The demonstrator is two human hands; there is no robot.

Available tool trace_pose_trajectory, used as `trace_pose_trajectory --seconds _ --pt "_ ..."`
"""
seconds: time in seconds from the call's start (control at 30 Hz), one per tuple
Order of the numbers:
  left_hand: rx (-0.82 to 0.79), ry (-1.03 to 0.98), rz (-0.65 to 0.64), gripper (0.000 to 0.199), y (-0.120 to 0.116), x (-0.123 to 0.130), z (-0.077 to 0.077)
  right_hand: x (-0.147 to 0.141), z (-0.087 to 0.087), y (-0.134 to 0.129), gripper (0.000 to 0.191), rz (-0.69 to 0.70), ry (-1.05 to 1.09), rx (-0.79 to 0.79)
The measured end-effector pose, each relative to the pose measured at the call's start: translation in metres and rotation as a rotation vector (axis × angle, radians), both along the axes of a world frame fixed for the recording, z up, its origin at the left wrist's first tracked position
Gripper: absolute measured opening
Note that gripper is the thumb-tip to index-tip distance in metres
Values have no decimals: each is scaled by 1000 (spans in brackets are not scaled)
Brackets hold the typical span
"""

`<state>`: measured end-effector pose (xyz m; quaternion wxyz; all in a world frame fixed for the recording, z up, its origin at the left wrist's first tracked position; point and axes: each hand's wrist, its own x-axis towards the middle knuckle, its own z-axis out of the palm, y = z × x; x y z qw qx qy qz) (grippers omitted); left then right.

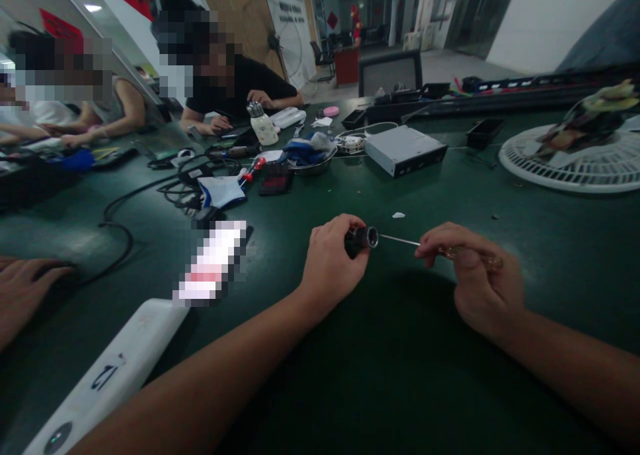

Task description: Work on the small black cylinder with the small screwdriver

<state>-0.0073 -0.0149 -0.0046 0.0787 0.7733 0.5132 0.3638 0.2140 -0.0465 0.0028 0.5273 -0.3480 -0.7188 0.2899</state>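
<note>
My left hand [334, 258] is closed around a short black flashlight-like tube [369, 237]. Its round, shiny-rimmed end faces right, while my fingers cover the rest. In my right hand [480, 275] is a screwdriver [400, 240] with a thin metal shaft and a clear amber-tinted handle. The handle lies along my palm and fingers, and the shaft points left. The screwdriver's tip is close to the tube's open end; a small gap seems to separate them. A small white scrap [399, 215] lies on the green table [380, 375] beyond my hands.
A white long device [115, 368] and a lit phone [213, 265] lie left, near another person's hand [30, 288]. Farther back are a metal bowl [315, 167] with blue cloth, a grey disc drive [404, 149], cables and a white fan grille [575, 168]. People sit across the table.
</note>
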Motion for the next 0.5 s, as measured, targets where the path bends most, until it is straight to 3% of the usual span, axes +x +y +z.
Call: trace_pose_trajectory --seconds 0.2,0.5 --pt "4 -1 -25 28 0 2 0 -1 -1 2 23 115 -68 -6" --pt "6 29 -43 26 -2 2 3 0 1 3 21 78 -183 -65"
